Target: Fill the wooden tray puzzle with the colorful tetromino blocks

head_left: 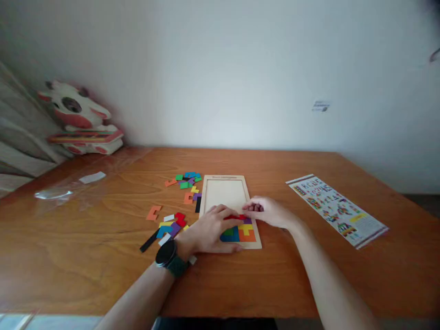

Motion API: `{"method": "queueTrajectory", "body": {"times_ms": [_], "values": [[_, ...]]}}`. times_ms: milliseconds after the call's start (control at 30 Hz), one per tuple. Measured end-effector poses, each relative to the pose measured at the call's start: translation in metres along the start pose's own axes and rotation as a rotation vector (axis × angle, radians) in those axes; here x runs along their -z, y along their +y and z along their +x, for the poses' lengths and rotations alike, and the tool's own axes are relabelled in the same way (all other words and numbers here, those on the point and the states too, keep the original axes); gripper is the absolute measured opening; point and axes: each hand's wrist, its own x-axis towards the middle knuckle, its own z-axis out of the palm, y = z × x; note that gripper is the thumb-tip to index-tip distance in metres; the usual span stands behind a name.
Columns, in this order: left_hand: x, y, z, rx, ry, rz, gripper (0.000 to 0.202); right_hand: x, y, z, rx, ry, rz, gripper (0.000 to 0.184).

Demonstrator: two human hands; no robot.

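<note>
A pale wooden puzzle tray (225,192) lies on the table, its near end filled with coloured blocks, among them orange (248,236), blue (231,236) and yellow ones. My left hand (211,231), with a dark watch on the wrist, rests over the tray's near left part with its fingers on a red piece (234,217). My right hand (270,211) is at the tray's right edge, its fingertips pinched at the same red piece. Loose coloured pieces (172,224) lie just left of the tray.
More loose pieces (185,181) sit by the tray's far left corner. A printed pattern sheet (337,208) lies to the right. Clear plastic wrapping (68,190) is at the left, and a white-and-red toy (77,117) stands against the wall.
</note>
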Motion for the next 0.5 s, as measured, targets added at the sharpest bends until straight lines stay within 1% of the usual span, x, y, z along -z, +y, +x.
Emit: {"method": "queueTrajectory", "body": {"times_ms": [100,167,200,267,300,367,400,433,500], "values": [[0.008,-0.001,0.001,0.018,0.105,-0.106,0.053,0.000,-0.006,-0.002,0.032,0.043,-0.082,0.033],[0.014,-0.005,0.001,0.082,0.238,-0.180,0.040,-0.001,-0.008,-0.001,0.061,0.102,-0.144,0.032],[0.018,-0.008,0.000,0.133,0.324,-0.214,0.034,-0.002,-0.009,0.000,0.078,0.139,-0.175,0.031],[0.025,-0.018,-0.002,0.266,0.488,-0.234,0.030,-0.004,-0.008,0.002,0.113,0.203,-0.226,0.026],[0.028,-0.024,-0.005,0.340,0.563,-0.206,0.030,-0.006,-0.007,0.002,0.129,0.224,-0.245,0.023],[0.033,-0.036,-0.011,0.455,0.646,-0.076,0.028,-0.008,-0.006,0.004,0.143,0.256,-0.268,0.018],[0.034,-0.042,-0.014,0.497,0.643,0.041,0.026,-0.009,-0.005,0.004,0.142,0.270,-0.276,0.017],[0.035,-0.046,-0.017,0.533,0.613,0.176,0.024,-0.010,-0.004,0.004,0.140,0.282,-0.284,0.015],[0.035,-0.052,-0.022,0.590,0.516,0.389,0.023,-0.011,-0.004,0.005,0.136,0.301,-0.303,0.015]]}}
